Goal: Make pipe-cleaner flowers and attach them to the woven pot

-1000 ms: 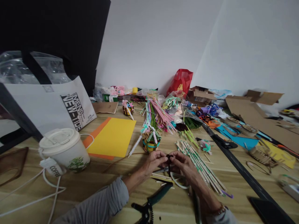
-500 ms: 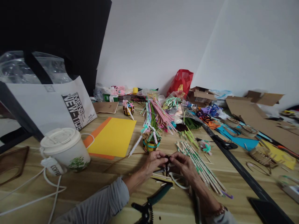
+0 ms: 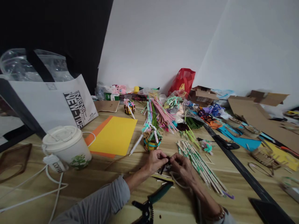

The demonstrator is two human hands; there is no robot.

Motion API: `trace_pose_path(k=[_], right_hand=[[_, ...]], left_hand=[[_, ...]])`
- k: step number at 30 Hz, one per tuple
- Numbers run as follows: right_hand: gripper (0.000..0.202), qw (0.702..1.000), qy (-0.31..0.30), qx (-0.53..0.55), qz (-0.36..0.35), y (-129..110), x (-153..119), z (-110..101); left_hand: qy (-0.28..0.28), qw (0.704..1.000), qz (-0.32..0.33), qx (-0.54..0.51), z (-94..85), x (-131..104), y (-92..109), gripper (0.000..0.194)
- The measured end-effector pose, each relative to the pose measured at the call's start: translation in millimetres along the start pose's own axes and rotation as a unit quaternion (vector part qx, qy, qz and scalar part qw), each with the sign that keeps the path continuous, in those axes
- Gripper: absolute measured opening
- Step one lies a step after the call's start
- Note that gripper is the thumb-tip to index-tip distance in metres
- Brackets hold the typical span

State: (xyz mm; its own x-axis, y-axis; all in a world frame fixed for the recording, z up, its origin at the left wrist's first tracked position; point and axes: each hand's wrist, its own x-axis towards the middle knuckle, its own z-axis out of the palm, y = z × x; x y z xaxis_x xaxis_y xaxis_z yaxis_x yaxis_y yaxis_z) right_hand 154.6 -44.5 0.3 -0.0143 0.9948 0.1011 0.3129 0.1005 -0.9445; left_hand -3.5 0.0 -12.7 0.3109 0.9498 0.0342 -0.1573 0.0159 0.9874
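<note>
Over the middle of the table, my left hand [image 3: 156, 162] and my right hand [image 3: 181, 168] meet fingertip to fingertip. Both pinch a small dark pipe cleaner [image 3: 162, 170], whose end hangs down between them; the upper part is mostly hidden by the fingers. Just beyond my left hand stands a small decorated basket [image 3: 151, 144] with pipe-cleaner trim and a white stem. Beneath my hands lie short pale sticks [image 3: 161, 178] and a loop of white cord [image 3: 178, 180]. Closer to me is a pair of green-handled pliers [image 3: 149, 207]. Right of my hands rests a bundle of green-and-white sticks [image 3: 201, 166].
Yellow paper [image 3: 114, 135] lies at left, near a lidded cup [image 3: 67, 147] and a large white bag [image 3: 49, 102]. Bunches of coloured pipe cleaners [image 3: 161, 113] spread at the back. Woven pieces [image 3: 266, 155] and cardboard [image 3: 249, 109] fill the right side.
The dark pipe cleaner's hanging end has swung slightly left and tilted. My fingers stay pinched together, and the whole view has shifted a little.
</note>
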Motion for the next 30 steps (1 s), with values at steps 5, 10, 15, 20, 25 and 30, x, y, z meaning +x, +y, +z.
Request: trace_pose_path(k=[5,10,15,20,25,30], right_hand=[[0.025,0.999,-0.024,0.019,-0.039,-2.5,3.0,-6.1],[0.019,0.993,-0.042,-0.057,-0.093,-5.5,2.5,-12.0],[0.017,0.986,-0.061,-0.095,-0.119,-8.6,2.3,-16.4],[0.017,0.984,-0.068,-0.114,-0.12,-5.3,2.4,-18.0],[0.019,0.987,-0.056,-0.098,-0.112,-3.1,2.2,-17.2],[0.023,0.993,-0.05,-0.067,-0.082,-5.1,2.6,-15.5]], left_hand=[[0.0,0.998,-0.051,-0.048,-3.0,0.1,4.9,0.026],[-0.015,0.994,-0.076,-0.077,-4.6,-0.2,-0.1,0.032],[-0.021,0.99,-0.094,-0.099,-5.1,1.8,-6.0,0.035],[-0.027,0.99,-0.098,-0.102,-5.0,1.9,-5.0,0.037],[-0.038,0.988,-0.098,-0.113,-5.5,2.1,-5.7,0.04],[-0.039,0.991,-0.087,-0.094,-4.0,-0.1,-4.3,0.036]])
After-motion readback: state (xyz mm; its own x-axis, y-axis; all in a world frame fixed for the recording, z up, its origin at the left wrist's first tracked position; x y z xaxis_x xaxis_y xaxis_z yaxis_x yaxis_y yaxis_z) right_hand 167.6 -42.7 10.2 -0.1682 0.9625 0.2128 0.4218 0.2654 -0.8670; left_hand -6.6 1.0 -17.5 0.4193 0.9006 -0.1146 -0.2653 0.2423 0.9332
